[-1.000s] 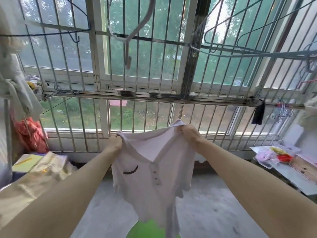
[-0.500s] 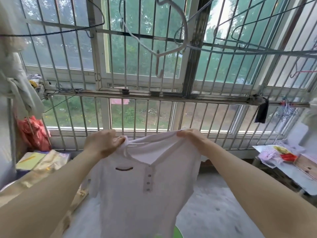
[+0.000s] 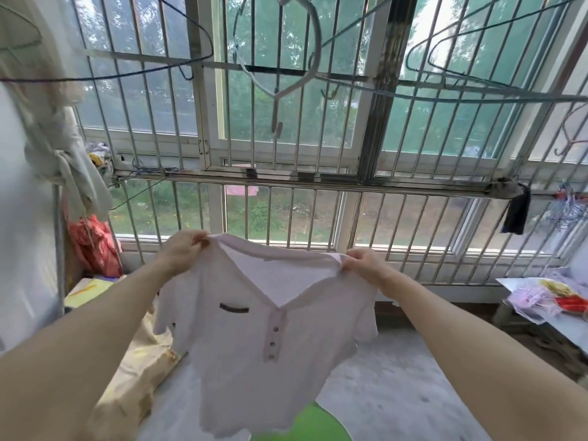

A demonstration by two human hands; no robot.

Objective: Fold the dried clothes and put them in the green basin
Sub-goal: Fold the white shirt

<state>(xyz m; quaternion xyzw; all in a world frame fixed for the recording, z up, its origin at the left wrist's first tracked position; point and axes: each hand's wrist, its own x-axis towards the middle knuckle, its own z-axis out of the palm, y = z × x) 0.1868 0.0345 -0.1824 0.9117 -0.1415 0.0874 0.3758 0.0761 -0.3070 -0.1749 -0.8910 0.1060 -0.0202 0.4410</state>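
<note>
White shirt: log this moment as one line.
white shirt: spread, unfolded | left hand: pinches shoulder | right hand: pinches shoulder | green basin: below shirt, partly hidden

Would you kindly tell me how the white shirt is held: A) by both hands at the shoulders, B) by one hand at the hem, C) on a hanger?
A: the left hand and the right hand each pinch a shoulder of the white shirt, which hangs spread between them.
</note>
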